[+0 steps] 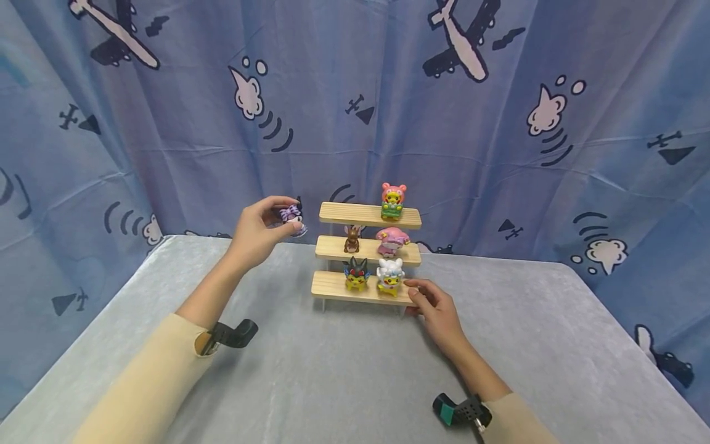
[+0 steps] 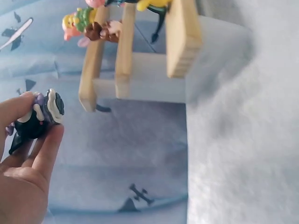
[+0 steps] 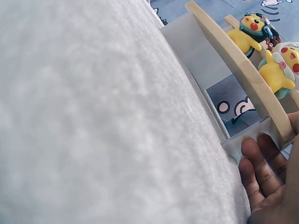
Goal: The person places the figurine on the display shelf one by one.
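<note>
My left hand (image 1: 257,229) pinches a small purple, black and white figurine (image 1: 289,214) between thumb and fingers, in the air left of the top shelf. In the left wrist view the figurine (image 2: 35,122) lies sideways in the fingertips, apart from the shelf. A three-step wooden display shelf (image 1: 333,285) stands on the table. My right hand (image 1: 440,314) grips the right end of its lowest step; in the right wrist view the fingers (image 3: 261,175) curl by the translucent side support. A pink-hooded yellow figurine (image 1: 392,200) stands at the top step's right.
On the middle step are a brown figurine (image 1: 352,239) and a pink-hooded figurine (image 1: 391,242). A black-eared yellow figurine (image 1: 356,275) and a white-hooded one (image 1: 390,275) share the lowest step. A pale cloth covers the table (image 1: 266,370); a blue patterned curtain (image 1: 333,74) hangs behind.
</note>
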`<move>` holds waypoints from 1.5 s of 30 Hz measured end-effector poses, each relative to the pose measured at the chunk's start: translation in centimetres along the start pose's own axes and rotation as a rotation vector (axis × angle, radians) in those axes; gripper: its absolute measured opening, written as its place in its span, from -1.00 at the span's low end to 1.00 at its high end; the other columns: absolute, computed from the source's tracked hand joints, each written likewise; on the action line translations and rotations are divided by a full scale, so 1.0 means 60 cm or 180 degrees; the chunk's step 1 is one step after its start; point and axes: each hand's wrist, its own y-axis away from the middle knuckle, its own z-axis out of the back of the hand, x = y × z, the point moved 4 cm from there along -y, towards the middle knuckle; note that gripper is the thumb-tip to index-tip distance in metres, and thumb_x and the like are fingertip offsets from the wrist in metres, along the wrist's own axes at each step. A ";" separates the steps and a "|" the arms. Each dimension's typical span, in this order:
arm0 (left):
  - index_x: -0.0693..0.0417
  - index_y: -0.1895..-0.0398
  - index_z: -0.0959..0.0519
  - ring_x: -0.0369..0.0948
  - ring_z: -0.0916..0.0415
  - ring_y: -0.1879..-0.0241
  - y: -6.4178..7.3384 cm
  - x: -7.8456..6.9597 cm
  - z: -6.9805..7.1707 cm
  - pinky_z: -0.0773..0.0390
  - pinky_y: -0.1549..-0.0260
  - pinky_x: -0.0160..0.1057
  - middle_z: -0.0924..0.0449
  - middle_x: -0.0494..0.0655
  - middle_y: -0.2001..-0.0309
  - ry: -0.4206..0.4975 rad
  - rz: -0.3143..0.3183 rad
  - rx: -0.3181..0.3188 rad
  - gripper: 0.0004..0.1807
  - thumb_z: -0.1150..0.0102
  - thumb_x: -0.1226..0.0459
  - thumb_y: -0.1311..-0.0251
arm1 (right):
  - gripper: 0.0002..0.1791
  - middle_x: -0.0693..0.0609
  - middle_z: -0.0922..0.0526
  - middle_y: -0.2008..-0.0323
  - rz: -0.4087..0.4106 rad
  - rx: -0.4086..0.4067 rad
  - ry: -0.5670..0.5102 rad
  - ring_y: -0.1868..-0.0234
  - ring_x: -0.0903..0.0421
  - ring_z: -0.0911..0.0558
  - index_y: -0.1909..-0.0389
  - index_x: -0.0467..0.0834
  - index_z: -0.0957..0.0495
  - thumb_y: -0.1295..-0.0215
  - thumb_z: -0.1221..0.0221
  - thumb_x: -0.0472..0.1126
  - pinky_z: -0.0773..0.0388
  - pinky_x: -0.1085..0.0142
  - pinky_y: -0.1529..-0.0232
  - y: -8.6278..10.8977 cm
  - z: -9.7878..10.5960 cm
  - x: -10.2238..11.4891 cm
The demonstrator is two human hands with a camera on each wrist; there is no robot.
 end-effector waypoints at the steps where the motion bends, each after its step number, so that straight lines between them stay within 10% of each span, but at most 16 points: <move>1: 0.08 -0.20 -0.57 -0.06 -0.62 0.03 -0.005 -0.005 -0.004 -0.60 0.13 -0.42 -0.61 0.08 -0.09 0.0032 -0.0028 -0.0003 -0.54 -0.39 0.30 -0.22 | -0.62 -0.25 -0.61 -0.14 -0.0005 -0.0007 0.0002 0.30 0.25 -0.66 -0.20 -0.22 -0.54 -0.56 -0.06 -0.07 -0.67 0.37 0.22 0.000 0.000 0.000; 13: 0.11 -0.18 -0.59 -0.02 -0.62 -0.01 -0.056 -0.050 -0.044 -0.65 -0.04 -0.09 -0.59 0.10 -0.08 0.0185 -0.0240 0.0088 -0.58 -0.36 0.34 -0.25 | -0.61 -0.24 -0.60 -0.13 0.0027 0.0003 0.0010 0.28 0.27 -0.66 -0.19 -0.23 -0.55 -0.56 -0.06 -0.07 -0.68 0.38 0.22 0.000 -0.001 -0.001; 45: 0.08 -0.12 -0.60 -0.07 -0.63 -0.02 -0.137 -0.077 -0.147 -0.67 -0.03 -0.16 -0.61 0.05 -0.11 0.0158 -0.0181 0.0569 -0.63 -0.34 0.38 -0.25 | -0.67 -0.24 -0.62 -0.06 0.0070 -0.0043 -0.0074 0.30 0.24 -0.66 -0.14 -0.24 -0.57 -0.54 -0.09 -0.13 -0.70 0.35 0.24 -0.001 0.000 0.000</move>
